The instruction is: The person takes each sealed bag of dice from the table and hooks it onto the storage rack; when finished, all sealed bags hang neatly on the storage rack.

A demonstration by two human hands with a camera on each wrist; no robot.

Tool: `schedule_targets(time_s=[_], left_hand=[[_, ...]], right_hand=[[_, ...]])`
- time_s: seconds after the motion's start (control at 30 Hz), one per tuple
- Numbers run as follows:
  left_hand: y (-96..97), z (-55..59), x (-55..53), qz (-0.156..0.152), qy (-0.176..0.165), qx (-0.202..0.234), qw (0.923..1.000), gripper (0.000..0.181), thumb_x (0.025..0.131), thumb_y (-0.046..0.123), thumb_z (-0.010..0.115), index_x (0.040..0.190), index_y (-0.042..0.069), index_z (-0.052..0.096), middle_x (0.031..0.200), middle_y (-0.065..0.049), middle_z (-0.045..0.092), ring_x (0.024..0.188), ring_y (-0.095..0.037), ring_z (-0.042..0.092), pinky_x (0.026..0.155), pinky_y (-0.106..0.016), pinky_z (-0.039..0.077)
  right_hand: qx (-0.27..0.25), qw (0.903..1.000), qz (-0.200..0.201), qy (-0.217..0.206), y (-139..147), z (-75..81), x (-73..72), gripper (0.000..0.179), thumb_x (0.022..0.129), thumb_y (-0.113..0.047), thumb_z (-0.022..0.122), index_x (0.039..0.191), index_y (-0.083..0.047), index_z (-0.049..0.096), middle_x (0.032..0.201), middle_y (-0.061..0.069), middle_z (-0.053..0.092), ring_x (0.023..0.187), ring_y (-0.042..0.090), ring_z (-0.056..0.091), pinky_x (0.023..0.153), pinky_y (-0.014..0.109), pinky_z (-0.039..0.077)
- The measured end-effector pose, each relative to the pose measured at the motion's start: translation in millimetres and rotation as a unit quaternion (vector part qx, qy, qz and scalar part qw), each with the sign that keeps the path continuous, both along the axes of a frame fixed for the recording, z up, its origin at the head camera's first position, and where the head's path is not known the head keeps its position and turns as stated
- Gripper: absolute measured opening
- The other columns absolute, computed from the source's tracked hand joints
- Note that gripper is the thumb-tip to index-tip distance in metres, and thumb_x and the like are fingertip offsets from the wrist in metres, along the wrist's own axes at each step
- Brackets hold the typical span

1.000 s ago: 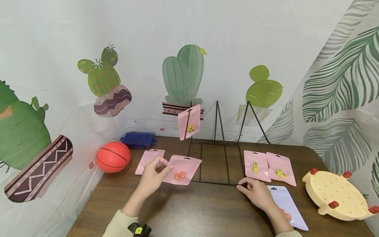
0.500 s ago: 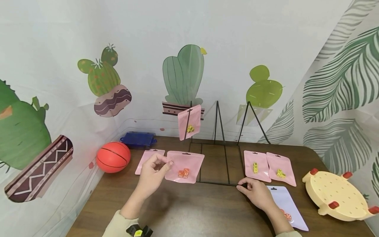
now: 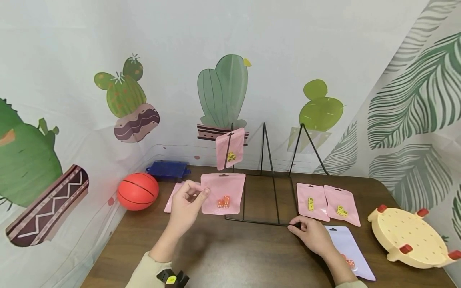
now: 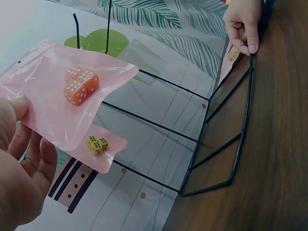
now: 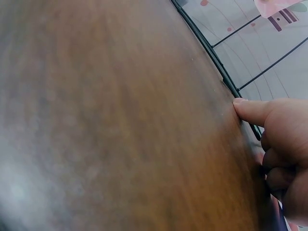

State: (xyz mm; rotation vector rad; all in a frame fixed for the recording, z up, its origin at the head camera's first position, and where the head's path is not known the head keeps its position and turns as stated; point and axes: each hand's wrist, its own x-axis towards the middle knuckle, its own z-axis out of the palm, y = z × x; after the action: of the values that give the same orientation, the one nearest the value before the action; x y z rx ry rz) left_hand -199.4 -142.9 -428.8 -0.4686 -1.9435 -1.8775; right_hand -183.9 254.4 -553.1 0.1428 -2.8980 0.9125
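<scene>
My left hand (image 3: 185, 208) pinches the left edge of a pink zip pouch (image 3: 212, 186) with orange dice (image 3: 224, 202) showing through its clear front. The pouch hangs upright in front of a black wire rack (image 3: 276, 204). On the rack's left hook hangs another pink pouch (image 3: 237, 141) with yellow dice (image 4: 97, 145); the middle and right prongs bear nothing. At the rack's front right corner, my right hand (image 3: 311, 234) grips the base wire between thumb and fingers. In the right wrist view its thumb (image 5: 252, 111) lies against that wire.
Two pink pouches with yellow dice (image 3: 311, 204) lie right of the rack, a lilac pouch (image 3: 347, 242) in front of them. Another pink pouch (image 3: 173, 198) lies partly behind my left hand. Around stand a red ball (image 3: 138, 191), a blue case (image 3: 168, 170) and a cream round stand (image 3: 408, 236).
My left hand has raised the pouch with the orange dice and turned it from slanted to upright, facing me. My right hand stays on the rack's corner.
</scene>
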Motion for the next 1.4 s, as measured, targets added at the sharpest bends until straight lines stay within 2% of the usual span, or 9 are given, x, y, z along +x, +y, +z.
schedule_targets(time_s=[0.13,0.37,0.6,0.67,0.8,0.9,1.03,1.13,1.4], left_hand=[[1.4,-1.2,-2.0,0.008,-0.004,0.007,0.9999,0.013,0.092,-0.003,0.075,0.093,-0.003,0.062,0.086,0.001,0.073,0.078,-0.008,0.067,0.063,-0.020,0.048],[2.3,-5.1,-8.2,0.031,-0.018,0.005,0.9993,0.013,0.093,0.002,0.077,0.094,0.001,0.064,0.085,0.001,0.073,0.077,-0.009,0.065,0.060,-0.021,0.045],[5.0,-8.1,-18.6,0.043,-0.008,-0.011,0.9990,0.014,0.095,0.009,0.077,0.095,0.004,0.065,0.082,-0.003,0.071,0.076,-0.012,0.065,0.061,-0.022,0.045],[7.0,-8.4,-23.4,0.047,-0.017,-0.011,0.9987,0.014,0.095,0.010,0.077,0.096,0.003,0.064,0.084,-0.007,0.071,0.077,-0.013,0.065,0.062,-0.021,0.045],[11.4,-7.9,-34.7,0.052,-0.010,-0.010,0.9986,0.015,0.096,0.009,0.076,0.096,0.002,0.063,0.086,-0.011,0.072,0.077,-0.013,0.064,0.062,-0.021,0.046],[17.1,1.2,-37.2,0.056,0.008,-0.014,0.9983,0.014,0.096,0.005,0.074,0.096,-0.002,0.062,0.085,-0.016,0.071,0.073,-0.011,0.061,0.061,-0.020,0.044],[23.7,4.2,-47.0,0.067,0.006,-0.016,0.9976,0.015,0.096,0.000,0.072,0.098,-0.009,0.060,0.085,-0.024,0.069,0.069,-0.010,0.057,0.060,-0.019,0.042],[25.3,-4.2,-62.3,0.075,0.001,-0.017,0.9970,0.017,0.097,0.002,0.072,0.099,-0.009,0.060,0.085,-0.025,0.069,0.071,-0.012,0.058,0.061,-0.018,0.044],[28.9,-6.4,-85.8,0.086,0.015,-0.025,0.9959,0.020,0.097,0.016,0.076,0.097,0.002,0.063,0.083,-0.014,0.070,0.075,-0.017,0.061,0.063,-0.022,0.048]], right_hand=[[0.000,1.0000,0.000,0.002,0.2,-0.3,-0.3,0.011,0.090,-0.036,0.083,0.094,-0.032,0.073,0.061,-0.012,0.036,0.054,0.004,0.029,0.052,0.027,0.026],[-0.001,1.0000,0.002,0.000,0.5,0.1,-0.5,0.011,0.090,-0.036,0.082,0.094,-0.031,0.073,0.061,-0.012,0.036,0.054,0.004,0.029,0.052,0.027,0.026],[0.001,1.0000,0.001,-0.003,0.5,1.0,-0.1,0.011,0.090,-0.035,0.082,0.094,-0.031,0.073,0.061,-0.012,0.036,0.054,0.004,0.029,0.052,0.027,0.026],[0.000,1.0000,0.001,-0.002,0.3,1.5,0.0,0.011,0.090,-0.034,0.082,0.094,-0.031,0.073,0.061,-0.012,0.036,0.054,0.005,0.030,0.052,0.027,0.026],[-0.001,1.0000,0.003,-0.003,-0.3,2.5,0.4,0.011,0.090,-0.034,0.082,0.095,-0.031,0.073,0.061,-0.012,0.036,0.054,0.005,0.029,0.052,0.027,0.025],[-0.003,1.0000,0.001,-0.006,-0.6,2.4,0.6,0.011,0.090,-0.034,0.083,0.095,-0.030,0.073,0.061,-0.012,0.036,0.054,0.005,0.030,0.052,0.027,0.026],[-0.004,1.0000,-0.001,-0.006,-0.4,1.6,0.5,0.011,0.090,-0.034,0.083,0.094,-0.031,0.073,0.061,-0.012,0.036,0.054,0.005,0.030,0.052,0.027,0.026],[-0.002,1.0000,-0.001,-0.004,-0.5,1.0,0.3,0.011,0.090,-0.034,0.083,0.094,-0.031,0.073,0.061,-0.012,0.036,0.054,0.005,0.030,0.052,0.027,0.026],[-0.003,0.9999,-0.006,-0.009,-0.6,0.8,-0.3,0.011,0.090,-0.036,0.082,0.094,-0.032,0.073,0.061,-0.011,0.036,0.054,0.005,0.030,0.052,0.027,0.025]])
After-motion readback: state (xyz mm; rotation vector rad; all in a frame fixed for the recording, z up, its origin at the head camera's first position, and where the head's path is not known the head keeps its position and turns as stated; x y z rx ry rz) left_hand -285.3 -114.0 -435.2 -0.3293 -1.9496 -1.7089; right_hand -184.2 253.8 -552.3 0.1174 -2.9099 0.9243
